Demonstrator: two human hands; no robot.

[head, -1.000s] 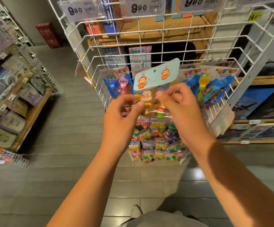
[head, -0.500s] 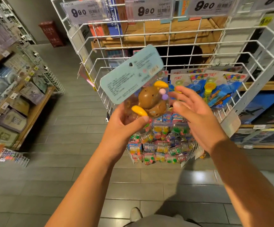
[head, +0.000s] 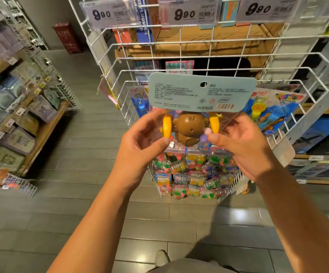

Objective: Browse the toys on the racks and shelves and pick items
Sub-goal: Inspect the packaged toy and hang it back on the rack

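Observation:
I hold a bagged toy (head: 189, 129) in front of the white wire rack (head: 181, 56): a brown monkey figure with two yellow bananas in clear plastic, under a light blue header card (head: 201, 93) whose printed back faces me. My left hand (head: 140, 142) pinches the bag's left edge with thumb and fingers. My right hand (head: 244, 142) grips the right edge, thumb on the front near small purple beads. The card stands level and upright.
Blue-carded toy packs (head: 271, 113) hang in the rack basket behind the bag. A lower basket (head: 191, 180) holds several small colourful packs. Price tags reading 9.90 (head: 187, 14) line the top. Wooden shelves of boxed goods (head: 22, 123) run along the left; grey tiled floor (head: 81, 213) lies below.
The bag went from showing its monkey-print front to its printed back. My left hand held it alone tilted for a moment; now both hands hold it level.

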